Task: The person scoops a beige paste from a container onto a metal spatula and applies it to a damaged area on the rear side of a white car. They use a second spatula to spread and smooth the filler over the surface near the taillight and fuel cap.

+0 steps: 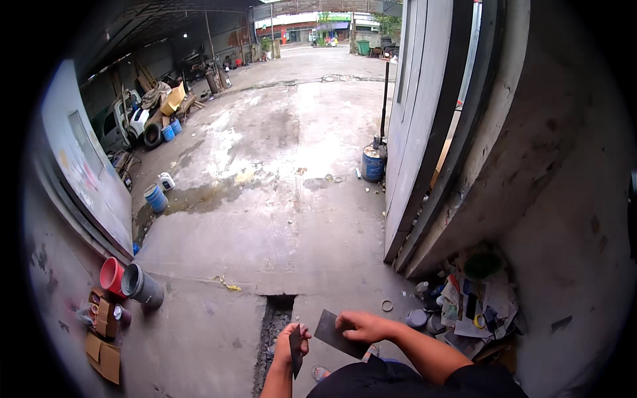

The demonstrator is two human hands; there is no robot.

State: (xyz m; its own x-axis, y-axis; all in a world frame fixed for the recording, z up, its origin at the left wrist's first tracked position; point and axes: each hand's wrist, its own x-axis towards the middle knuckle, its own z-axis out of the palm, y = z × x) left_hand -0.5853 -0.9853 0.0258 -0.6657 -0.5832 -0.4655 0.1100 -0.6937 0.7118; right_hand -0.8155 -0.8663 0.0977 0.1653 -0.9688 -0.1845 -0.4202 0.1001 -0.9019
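Note:
Low in the frame, my left hand (290, 346) grips a narrow dark rectangular piece (296, 355) turned nearly edge-on, its fingers closed round it. Just to the right, my right hand (358, 326) holds a flat dark grey sheet (332, 337) tilted, fingertips curled at its face. The two pieces are close but apart. Below and behind them are my sandalled feet (320, 371) and a narrow rubble-lined trench (273, 312) in the concrete floor.
Open doors (89, 159) (418, 132) frame a concrete yard (265, 132). Red (113, 275) and grey (147, 290) buckets, cardboard boxes (103, 358) stand left; a cluttered pile (478, 298) lies right. Beyond are blue drums (373, 166), tires (152, 136) and a white vehicle (116, 126).

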